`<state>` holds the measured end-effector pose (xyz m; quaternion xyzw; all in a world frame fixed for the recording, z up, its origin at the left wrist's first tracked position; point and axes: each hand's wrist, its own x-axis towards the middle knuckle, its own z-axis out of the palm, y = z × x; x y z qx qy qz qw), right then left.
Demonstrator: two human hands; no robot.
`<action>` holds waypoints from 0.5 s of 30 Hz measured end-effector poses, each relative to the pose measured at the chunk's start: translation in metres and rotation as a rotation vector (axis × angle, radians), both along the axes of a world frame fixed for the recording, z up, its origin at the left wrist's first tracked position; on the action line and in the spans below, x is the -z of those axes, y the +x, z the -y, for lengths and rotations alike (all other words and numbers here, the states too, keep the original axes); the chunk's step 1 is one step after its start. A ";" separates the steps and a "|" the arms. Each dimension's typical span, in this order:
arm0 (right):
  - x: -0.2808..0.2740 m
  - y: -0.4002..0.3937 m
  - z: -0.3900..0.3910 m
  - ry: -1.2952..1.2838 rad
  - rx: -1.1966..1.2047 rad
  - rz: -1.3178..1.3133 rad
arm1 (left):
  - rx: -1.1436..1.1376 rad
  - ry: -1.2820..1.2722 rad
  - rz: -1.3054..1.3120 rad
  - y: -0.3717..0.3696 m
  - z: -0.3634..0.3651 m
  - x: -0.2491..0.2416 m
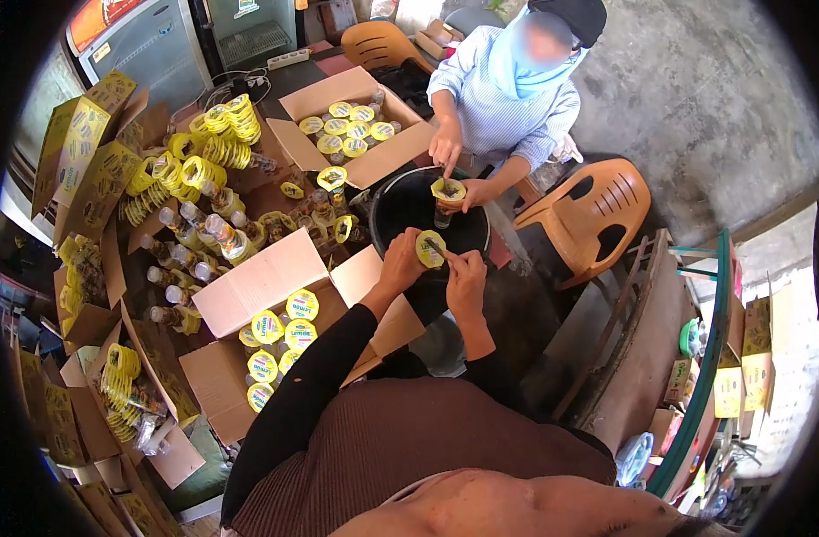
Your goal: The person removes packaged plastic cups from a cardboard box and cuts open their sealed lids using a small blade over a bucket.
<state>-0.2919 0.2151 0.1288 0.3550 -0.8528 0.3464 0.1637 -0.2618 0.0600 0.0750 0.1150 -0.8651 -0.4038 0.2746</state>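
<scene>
My left hand (404,261) is closed around a plastic drink cup with a yellow lid (426,252), held over the rim of a black bucket (385,204). In my closed right hand (466,279) is a thin dark tool (435,246); its tip lies on the lid, and its exact kind is too small to make out. Across the bucket, another person's hands (463,183) hold a similar cup (447,191), one finger at its yellow lid. Below my left forearm stands an open carton (220,376) of cups with yellow "Lemon" lids.
A second open carton (302,94) of lidded cups sits farther back. Bottles (230,240) and stacked yellow rings (235,116) crowd the left. An orange plastic chair (597,210) stands at right, near a wooden bench (628,331). Printed cartons (78,161) line the far left.
</scene>
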 end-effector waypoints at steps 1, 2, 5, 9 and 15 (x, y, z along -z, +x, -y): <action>0.000 0.000 -0.001 0.000 0.002 -0.002 | -0.002 0.001 0.015 0.000 0.000 -0.001; 0.000 0.000 -0.001 0.010 0.000 -0.010 | -0.001 0.001 0.014 0.001 -0.001 -0.001; -0.001 0.000 -0.001 0.019 -0.009 -0.017 | -0.011 -0.035 -0.071 0.004 -0.003 -0.005; -0.001 -0.004 0.005 0.070 -0.040 -0.003 | -0.028 0.010 -0.066 0.001 0.001 -0.004; 0.002 -0.005 0.005 0.070 -0.039 -0.037 | -0.020 0.060 -0.045 0.000 0.004 -0.002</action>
